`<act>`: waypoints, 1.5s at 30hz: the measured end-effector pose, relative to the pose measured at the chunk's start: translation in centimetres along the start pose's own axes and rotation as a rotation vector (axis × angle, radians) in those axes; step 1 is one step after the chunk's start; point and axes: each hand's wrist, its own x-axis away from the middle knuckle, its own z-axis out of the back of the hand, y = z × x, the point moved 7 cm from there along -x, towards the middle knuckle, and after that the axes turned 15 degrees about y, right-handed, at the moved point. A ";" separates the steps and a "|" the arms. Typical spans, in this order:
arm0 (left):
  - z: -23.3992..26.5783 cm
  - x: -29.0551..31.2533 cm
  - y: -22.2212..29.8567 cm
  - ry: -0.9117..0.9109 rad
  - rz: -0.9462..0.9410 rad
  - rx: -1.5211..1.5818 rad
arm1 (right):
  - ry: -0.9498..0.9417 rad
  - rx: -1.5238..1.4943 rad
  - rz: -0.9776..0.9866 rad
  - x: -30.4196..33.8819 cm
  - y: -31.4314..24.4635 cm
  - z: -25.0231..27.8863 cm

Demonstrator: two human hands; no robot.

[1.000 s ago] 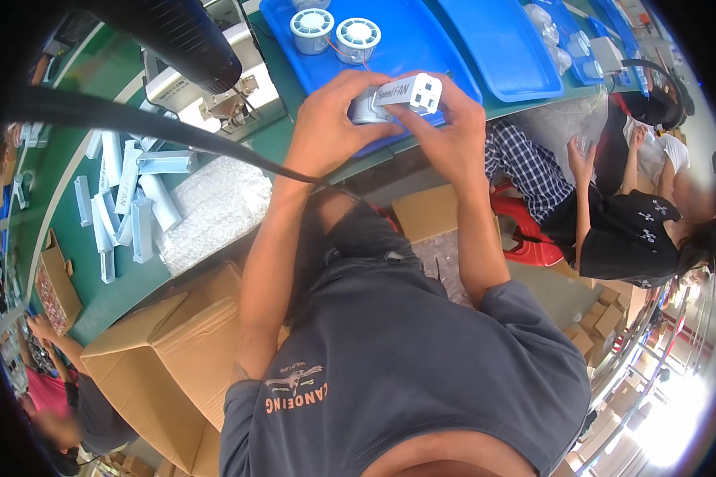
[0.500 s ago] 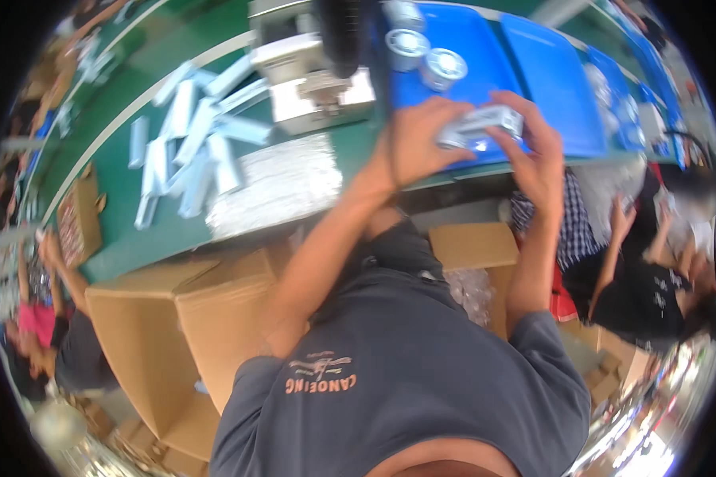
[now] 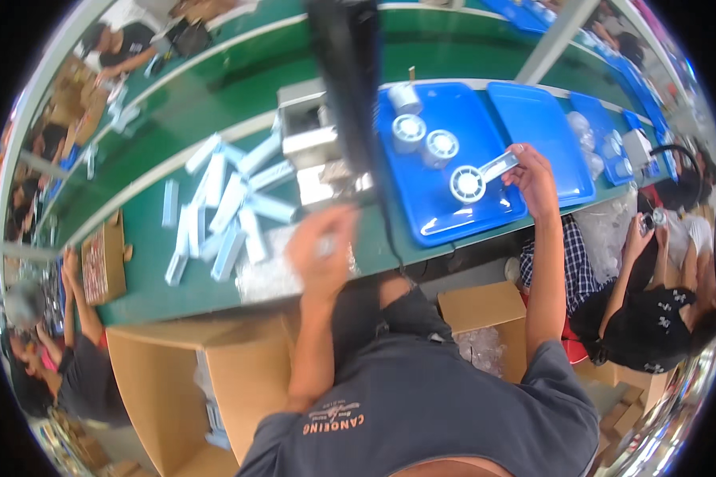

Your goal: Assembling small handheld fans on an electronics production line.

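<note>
While in right hand [image 3: 535,179] — fan [image 3: 473,181]

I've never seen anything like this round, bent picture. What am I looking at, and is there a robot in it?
No robot: these are a person's own bare hands. A wide fisheye camera worn on the head looks down past the grey shirt, so straight edges curve near the rim.

The right hand holds a small fan by its pale handle, above a blue tray with three white round fan units in it. The left hand is blurred, near the bubble wrap; I can't tell whether it holds anything.

On the green bench lies a pile of pale blue casings. Other people work nearby.
</note>
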 end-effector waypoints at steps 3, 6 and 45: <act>6.2 -0.3 -4.3 0.311 0.230 -0.272 | 0.080 -0.171 -0.035 -4.1 -0.5 2.1; 7.1 -0.5 -5.8 0.237 0.361 -0.430 | 0.093 -0.387 -0.052 -10.9 -0.6 1.8; 4.6 0.3 -4.4 0.183 0.263 0.117 | -0.590 0.904 0.286 -11.3 -3.2 -9.3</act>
